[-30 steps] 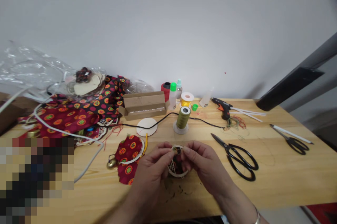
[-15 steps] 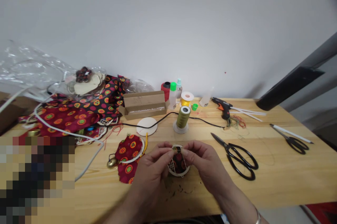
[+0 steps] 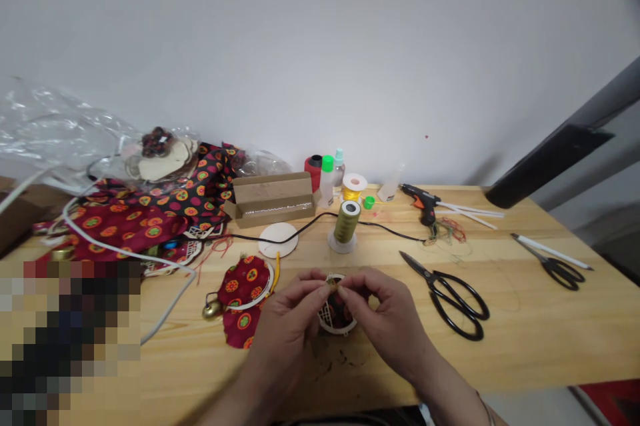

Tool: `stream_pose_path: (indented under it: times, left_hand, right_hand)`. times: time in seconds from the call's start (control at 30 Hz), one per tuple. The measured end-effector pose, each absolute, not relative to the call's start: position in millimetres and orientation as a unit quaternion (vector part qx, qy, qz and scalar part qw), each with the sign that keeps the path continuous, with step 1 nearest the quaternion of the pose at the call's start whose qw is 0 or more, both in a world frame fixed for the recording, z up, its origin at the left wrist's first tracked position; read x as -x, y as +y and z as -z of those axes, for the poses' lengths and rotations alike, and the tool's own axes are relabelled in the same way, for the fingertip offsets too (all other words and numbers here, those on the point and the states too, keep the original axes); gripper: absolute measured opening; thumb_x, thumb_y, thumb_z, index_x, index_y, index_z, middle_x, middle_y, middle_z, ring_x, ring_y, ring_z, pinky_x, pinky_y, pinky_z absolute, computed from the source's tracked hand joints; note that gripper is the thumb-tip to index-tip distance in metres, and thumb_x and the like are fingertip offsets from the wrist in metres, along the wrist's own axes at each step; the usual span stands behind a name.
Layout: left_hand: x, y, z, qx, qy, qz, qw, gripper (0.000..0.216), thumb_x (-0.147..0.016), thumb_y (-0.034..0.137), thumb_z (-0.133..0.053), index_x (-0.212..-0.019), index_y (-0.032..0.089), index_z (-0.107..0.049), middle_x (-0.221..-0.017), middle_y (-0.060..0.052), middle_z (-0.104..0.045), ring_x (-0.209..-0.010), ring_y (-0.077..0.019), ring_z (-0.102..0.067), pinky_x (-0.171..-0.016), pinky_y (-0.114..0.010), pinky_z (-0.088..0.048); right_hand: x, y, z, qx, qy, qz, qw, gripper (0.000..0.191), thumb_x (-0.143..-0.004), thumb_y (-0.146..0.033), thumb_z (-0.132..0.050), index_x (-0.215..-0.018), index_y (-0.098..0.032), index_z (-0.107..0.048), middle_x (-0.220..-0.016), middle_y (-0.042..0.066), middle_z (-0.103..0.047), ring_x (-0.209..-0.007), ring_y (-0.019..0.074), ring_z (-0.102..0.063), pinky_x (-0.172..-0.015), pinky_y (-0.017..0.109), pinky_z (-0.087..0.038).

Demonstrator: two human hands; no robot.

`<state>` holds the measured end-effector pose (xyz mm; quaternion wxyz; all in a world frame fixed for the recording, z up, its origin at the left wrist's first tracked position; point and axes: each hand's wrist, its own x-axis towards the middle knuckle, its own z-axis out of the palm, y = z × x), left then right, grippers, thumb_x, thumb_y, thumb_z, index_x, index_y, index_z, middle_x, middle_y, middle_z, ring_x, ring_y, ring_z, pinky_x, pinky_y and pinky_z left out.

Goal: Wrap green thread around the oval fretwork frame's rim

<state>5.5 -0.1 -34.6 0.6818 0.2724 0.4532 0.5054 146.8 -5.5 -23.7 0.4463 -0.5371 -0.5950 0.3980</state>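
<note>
Both hands meet at a small round piece (image 3: 341, 317) with a white rim, a white lattice at its left and dark patterned fabric inside. My left hand (image 3: 295, 311) grips its upper left edge between thumb and fingers. From the other side, my right hand (image 3: 381, 306) pinches at the top edge, its thumb and fingertips close to the left thumb. Whatever fine thing lies between the fingertips is too small to make out. Left of my hands lie round red patterned fabric pieces (image 3: 245, 283), one with a white rim, beside a brass bell (image 3: 213, 309).
Large black-handled scissors (image 3: 457, 303) lie to the right, smaller scissors (image 3: 563, 271) farther right. An olive thread spool (image 3: 347, 223) stands ahead, near an open cardboard box (image 3: 273, 203). A glue gun (image 3: 425, 206) rests at the back; patterned fabric (image 3: 135, 219) is heaped left.
My right fingertips have moved left, up against the left thumb at the top of the round piece. The left hand holds its place.
</note>
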Motion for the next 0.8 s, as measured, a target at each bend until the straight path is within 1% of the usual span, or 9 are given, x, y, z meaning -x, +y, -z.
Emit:
stream_pose_path:
  times: [0.1,0.17,0.3,0.43,0.5,0.57,0.7,0.8]
  left_hand:
    - [-6.6,-0.9,32.4,-0.265,0.453,-0.506,0.684,0.012,-0.06,0.024,-0.078,-0.063,0.013,-0.075,-0.097,-0.003,-0.052,-0.058,-0.0052,-0.05,-0.052,-0.018,-0.042]
    - [-6.9,-1.2,31.7,-0.262,0.452,-0.507,0.685,0.012,-0.06,0.024,-0.079,-0.063,0.013,-0.075,-0.097,-0.003,-0.052,-0.063,-0.0072,-0.053,-0.054,-0.018,-0.043]
    - [-5.9,-1.0,34.3,-0.273,0.446,-0.505,0.687,0.01,-0.062,0.022,-0.077,-0.065,0.013,-0.075,-0.098,-0.002,-0.052,-0.056,-0.0025,-0.046,-0.047,-0.015,-0.038]
    - [-4.3,-0.1,38.1,-0.273,0.438,-0.495,0.699,0.009,-0.065,0.021,-0.076,-0.07,0.013,-0.076,-0.097,-0.002,-0.053,-0.05,0.0005,-0.039,-0.042,-0.014,-0.032]
    - [-4.1,0.1,38.1,-0.26,0.439,-0.49,0.707,0.011,-0.064,0.022,-0.076,-0.071,0.013,-0.075,-0.094,-0.001,-0.055,-0.048,0.0011,-0.037,-0.039,-0.013,-0.029]
    - [-4.2,0.1,36.6,-0.239,0.44,-0.489,0.714,0.013,-0.062,0.021,-0.078,-0.071,0.013,-0.075,-0.091,-0.001,-0.057,-0.048,0.0004,-0.037,-0.039,-0.013,-0.029]
    - [-4.6,0.9,32.8,-0.195,0.456,-0.468,0.732,0.02,-0.058,0.021,-0.08,-0.076,0.014,-0.074,-0.076,-0.002,-0.061,-0.054,-0.0061,-0.048,-0.046,-0.016,-0.039]
    - [-4.3,2.2,31.8,-0.183,0.449,-0.455,0.747,0.019,-0.06,0.02,-0.079,-0.075,0.012,-0.072,-0.067,-0.001,-0.061,-0.055,-0.008,-0.052,-0.047,-0.016,-0.04]
  right_hand:
    - [-146.9,-5.2,24.0,0.538,-0.596,-0.408,0.435,0.012,-0.079,-0.021,-0.058,-0.073,-0.016,-0.066,-0.063,0.0,-0.062,-0.057,0.0112,-0.054,-0.055,0.021,-0.045]
    - [-147.1,-5.2,24.9,0.536,-0.583,-0.433,0.43,0.012,-0.079,-0.022,-0.058,-0.072,-0.015,-0.066,-0.063,0.0,-0.062,-0.056,0.0113,-0.054,-0.055,0.021,-0.045]
    - [-146.8,-4.9,27.7,0.538,-0.543,-0.474,0.436,0.013,-0.078,-0.025,-0.058,-0.073,-0.015,-0.064,-0.063,0.001,-0.062,-0.056,0.0118,-0.055,-0.054,0.022,-0.047]
    - [-147.0,-3.5,30.5,0.551,-0.513,-0.484,0.446,0.013,-0.078,-0.026,-0.059,-0.076,-0.015,-0.064,-0.066,0.002,-0.064,-0.058,0.0129,-0.057,-0.056,0.025,-0.048]
    - [-147.3,-2.9,30.7,0.545,-0.505,-0.496,0.449,0.014,-0.078,-0.027,-0.059,-0.076,-0.015,-0.064,-0.067,0.002,-0.064,-0.06,0.013,-0.057,-0.057,0.025,-0.049]
    - [-147.5,-2.6,29.8,0.536,-0.495,-0.513,0.452,0.014,-0.077,-0.027,-0.059,-0.076,-0.014,-0.064,-0.067,0.002,-0.064,-0.06,0.0128,-0.058,-0.058,0.025,-0.049]
    - [-147.7,-2.4,26.9,0.518,-0.47,-0.553,0.453,0.014,-0.077,-0.028,-0.059,-0.074,-0.014,-0.063,-0.064,0.0,-0.061,-0.057,0.0119,-0.056,-0.056,0.025,-0.048]
    - [-147.9,-2.6,26.6,0.509,-0.451,-0.564,0.468,0.014,-0.077,-0.028,-0.059,-0.079,-0.015,-0.061,-0.068,0.001,-0.062,-0.06,0.0122,-0.056,-0.058,0.025,-0.048]
